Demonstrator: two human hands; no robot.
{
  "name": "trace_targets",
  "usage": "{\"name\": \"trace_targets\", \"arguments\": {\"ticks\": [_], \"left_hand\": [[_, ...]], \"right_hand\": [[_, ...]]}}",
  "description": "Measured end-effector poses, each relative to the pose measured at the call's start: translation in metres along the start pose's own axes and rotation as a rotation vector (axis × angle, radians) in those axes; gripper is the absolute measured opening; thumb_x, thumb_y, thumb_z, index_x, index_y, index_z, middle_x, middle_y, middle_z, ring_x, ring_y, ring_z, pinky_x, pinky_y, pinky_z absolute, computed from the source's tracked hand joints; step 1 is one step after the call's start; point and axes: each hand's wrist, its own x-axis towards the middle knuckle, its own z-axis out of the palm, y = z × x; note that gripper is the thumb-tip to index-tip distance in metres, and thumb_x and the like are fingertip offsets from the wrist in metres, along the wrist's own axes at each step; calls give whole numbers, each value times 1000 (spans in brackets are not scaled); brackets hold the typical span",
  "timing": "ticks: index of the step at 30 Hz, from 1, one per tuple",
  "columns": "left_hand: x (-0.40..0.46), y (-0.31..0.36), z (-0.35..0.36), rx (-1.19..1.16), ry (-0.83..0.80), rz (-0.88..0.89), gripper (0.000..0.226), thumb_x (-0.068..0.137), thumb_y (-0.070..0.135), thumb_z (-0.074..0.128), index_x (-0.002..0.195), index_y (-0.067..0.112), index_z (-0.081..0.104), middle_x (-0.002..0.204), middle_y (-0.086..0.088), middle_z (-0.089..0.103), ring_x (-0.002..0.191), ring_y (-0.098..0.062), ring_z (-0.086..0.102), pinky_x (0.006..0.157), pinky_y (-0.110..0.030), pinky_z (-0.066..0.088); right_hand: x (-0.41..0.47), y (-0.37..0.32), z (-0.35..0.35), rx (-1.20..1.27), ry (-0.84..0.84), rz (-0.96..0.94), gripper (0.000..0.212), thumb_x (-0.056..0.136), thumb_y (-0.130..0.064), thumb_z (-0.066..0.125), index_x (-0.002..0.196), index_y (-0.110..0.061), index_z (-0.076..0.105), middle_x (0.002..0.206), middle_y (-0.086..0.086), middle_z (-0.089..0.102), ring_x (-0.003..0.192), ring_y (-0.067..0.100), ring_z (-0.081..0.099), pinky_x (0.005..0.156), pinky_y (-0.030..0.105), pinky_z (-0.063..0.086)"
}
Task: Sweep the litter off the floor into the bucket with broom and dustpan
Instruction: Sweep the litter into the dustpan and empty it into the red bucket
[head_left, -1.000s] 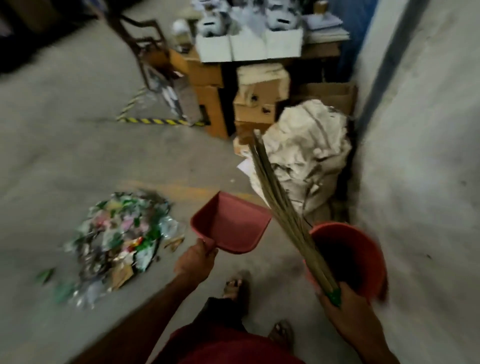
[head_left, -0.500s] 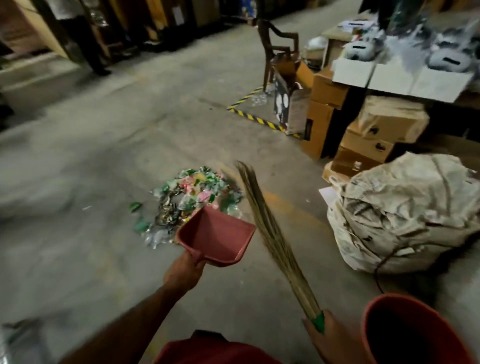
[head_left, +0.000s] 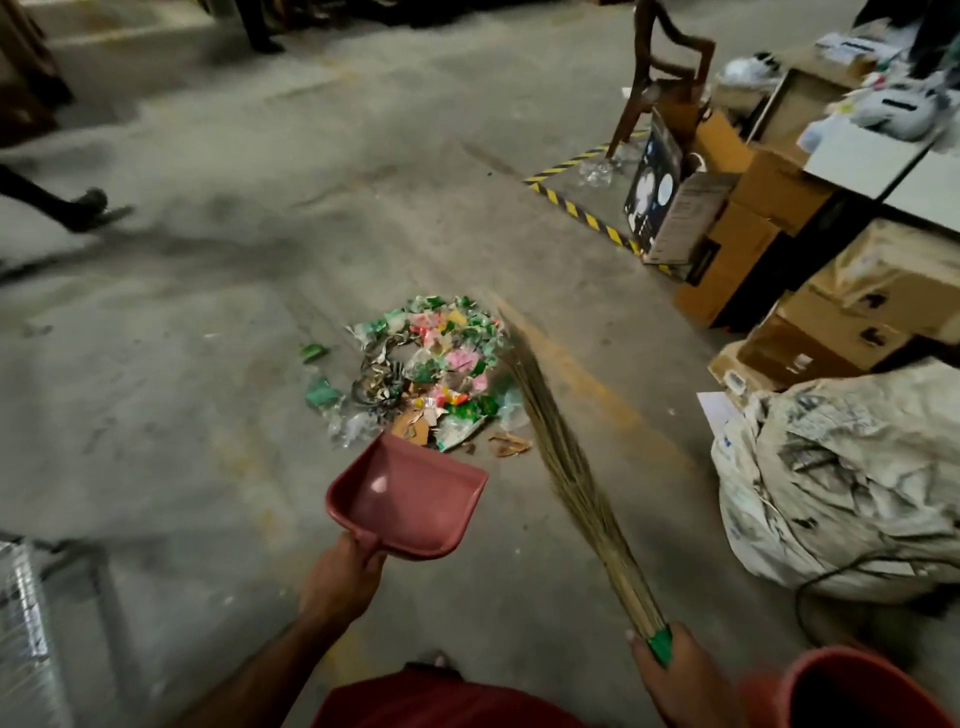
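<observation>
A pile of litter (head_left: 426, 369), mostly green, pink and clear wrappers with bits of cardboard, lies on the concrete floor ahead of me. My left hand (head_left: 340, 579) grips the handle of a red dustpan (head_left: 410, 499), which hangs empty just short of the pile's near edge. My right hand (head_left: 675, 675) grips the green-bound end of a straw broom (head_left: 563, 457); its bristles slant up and away, their tips at the pile's right side. The red bucket (head_left: 841, 680) stands at the bottom right, beside my right hand.
A large stuffed white sack (head_left: 841, 483) sits on the right. Behind it stand stacked cardboard boxes (head_left: 748, 234), a wooden chair (head_left: 660, 88) and yellow-black floor tape (head_left: 582, 208). A person's foot (head_left: 78, 208) is at the far left, a metal object (head_left: 26, 634) at the bottom left.
My view has swung left from the bucket and wall toward the litter pile. Dustpan and broom have moved with me, closer to the pile; the bucket has slid to the bottom right corner.
</observation>
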Motion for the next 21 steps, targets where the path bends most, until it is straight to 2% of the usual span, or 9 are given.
{"name": "trace_targets", "arguments": {"ticks": [2, 4, 6, 9, 13, 16, 17, 21], "left_hand": [[14, -14, -5, -4, -3, -12, 37, 94, 43, 53, 114, 13, 54, 115, -11, 65, 107, -34, 62, 82, -39, 50], [25, -22, -11, -12, 24, -24, 35, 94, 42, 54, 111, 12, 54, 111, -12, 66, 103, -34, 64, 78, -39, 49], [37, -25, -17, -20, 86, -37, 30, 93, 42, 54, 103, 14, 52, 104, -12, 68, 98, -34, 65, 75, -39, 50], [54, -27, -22, -48, 114, -89, 27, 91, 41, 54, 97, 16, 48, 99, -11, 67, 92, -33, 66, 73, -40, 52], [79, -23, -24, -20, 106, -128, 28, 91, 42, 54, 98, 16, 49, 101, -11, 68, 94, -33, 66, 71, -38, 50], [103, -15, -24, -34, 108, -75, 26, 93, 34, 57, 106, 11, 55, 104, -14, 65, 99, -35, 63, 73, -38, 46], [113, -12, -24, -34, 108, -63, 26, 93, 32, 58, 108, 10, 57, 105, -14, 64, 100, -35, 62, 74, -39, 46], [151, 8, -22, -34, 124, -112, 29, 91, 34, 57, 109, 12, 60, 103, -9, 61, 100, -32, 62, 77, -38, 50]], "right_hand": [[3, -16, 6, -16, 2, 37, 39, 81, -35, 77, 88, -2, 60, 75, 15, 60, 80, 34, 62, 69, 34, 43], [5, -32, 10, -23, 33, 46, 39, 80, -35, 78, 88, -2, 59, 74, 14, 55, 85, 37, 64, 68, 35, 41], [12, -47, 14, -28, 46, 25, 38, 81, -38, 76, 88, -5, 58, 77, 16, 57, 87, 37, 64, 68, 35, 42], [34, -64, 14, -71, 17, 19, 37, 85, -40, 72, 90, -6, 57, 82, 21, 62, 81, 35, 61, 67, 35, 41], [81, -78, 19, -90, 18, -3, 45, 82, -39, 74, 104, -2, 61, 103, 25, 65, 100, 40, 63, 82, 41, 49], [121, -103, 21, -107, -2, -18, 52, 83, -39, 73, 115, 0, 59, 112, 23, 64, 108, 39, 61, 88, 41, 47], [134, -113, 21, -116, -13, -16, 52, 84, -41, 71, 116, -1, 59, 110, 21, 65, 106, 38, 62, 87, 40, 47], [191, -143, 16, -181, -75, -12, 42, 85, -49, 66, 97, -9, 60, 81, 10, 63, 75, 30, 64, 72, 39, 55]]}}
